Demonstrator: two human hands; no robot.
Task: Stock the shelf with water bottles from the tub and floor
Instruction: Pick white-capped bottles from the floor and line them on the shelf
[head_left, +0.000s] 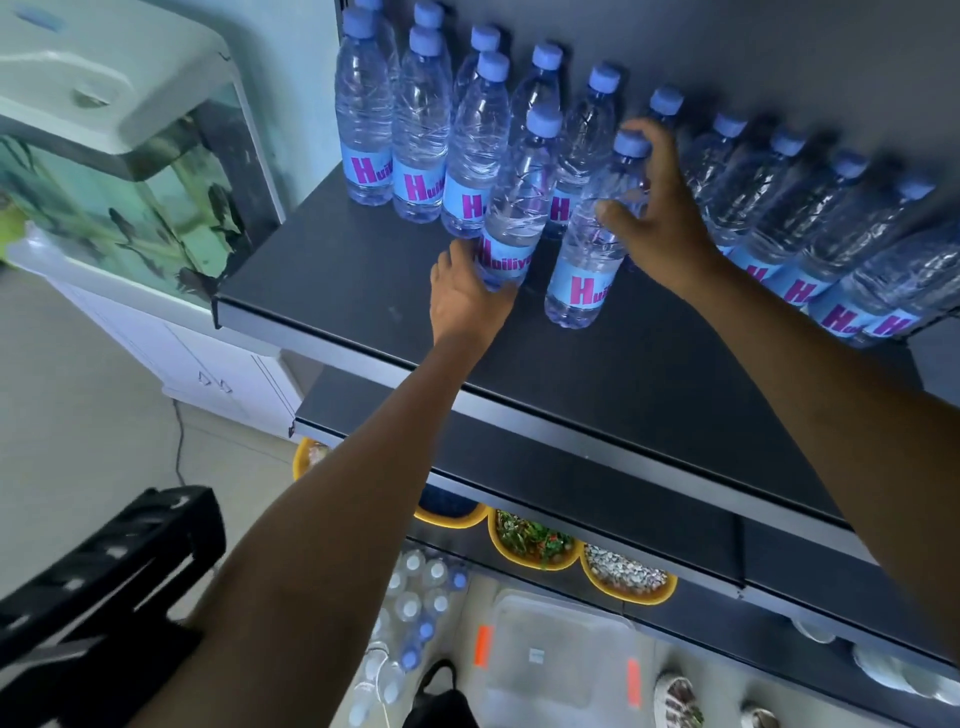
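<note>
1. Both hands are clamped on bottles at the front of the top shelf (353, 280). The left hand (467, 296) curls round the base of one water bottle (517, 208). The right hand (662, 218) wraps the upper half of a second bottle (584, 270), thumb in front, fingers behind it just below the cap.
2. At the far left, a fish tank (119, 197) with dark fish in it sits on a white cabinet (208, 364), just beside the shelf's left end.
3. A black plastic frame (109, 561) fills the lower left corner, too blurred to name.
4. On the shelf, a back row (831, 223) of blue-capped bottles runs from the left corner to the right edge. Three more bottles (418, 130) stand in front of it at the left, and the two held bottles come next in that front line. The second bottle stands upright on the shelf; whether the first rests on it I cannot tell.
5. Below the left forearm, loose bottles (410, 608) stand crowded on the floor.
6. Yellow bowls (628, 592) of plants and pebbles sit under the lower shelf (571, 478).
7. A clear tub (561, 654) with orange clips lies on the floor just right of the loose bottles.
8. A patterned shoe (675, 699) shows right of the tub.
</note>
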